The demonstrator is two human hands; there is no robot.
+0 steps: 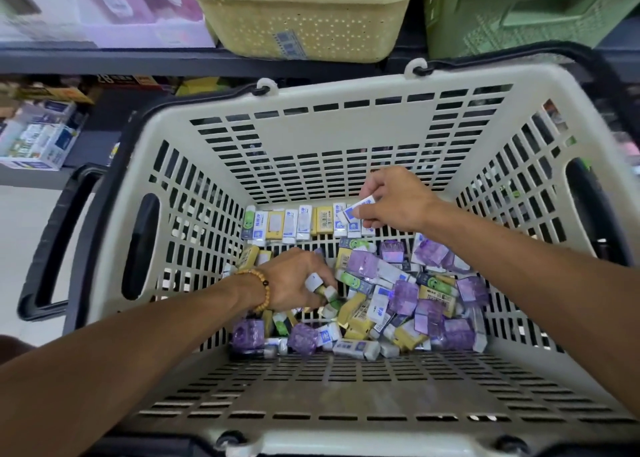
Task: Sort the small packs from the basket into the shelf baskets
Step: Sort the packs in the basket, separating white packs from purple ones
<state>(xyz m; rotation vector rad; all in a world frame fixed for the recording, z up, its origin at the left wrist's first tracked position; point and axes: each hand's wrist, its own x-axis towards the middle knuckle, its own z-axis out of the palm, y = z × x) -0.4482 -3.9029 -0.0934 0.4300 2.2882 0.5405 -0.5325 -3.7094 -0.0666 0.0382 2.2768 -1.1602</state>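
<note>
A beige slotted shopping basket (346, 134) with black handles fills the view. On its floor lie several small packs (398, 304): white-blue, yellow and purple ones, with a neat row (287, 224) lined up along the far wall. My left hand (294, 283), with a bead bracelet on the wrist, reaches into the loose heap and grips a few small white and green packs. My right hand (398, 200) hovers over the right end of the row and pinches one white-blue pack (355, 212) between thumb and fingers.
On the shelf above stand a yellow perforated basket (304, 16) and a green basket (533, 9). Pink-white boxes (104, 6) sit to the upper left. A lower shelf at left holds boxed goods (38, 137).
</note>
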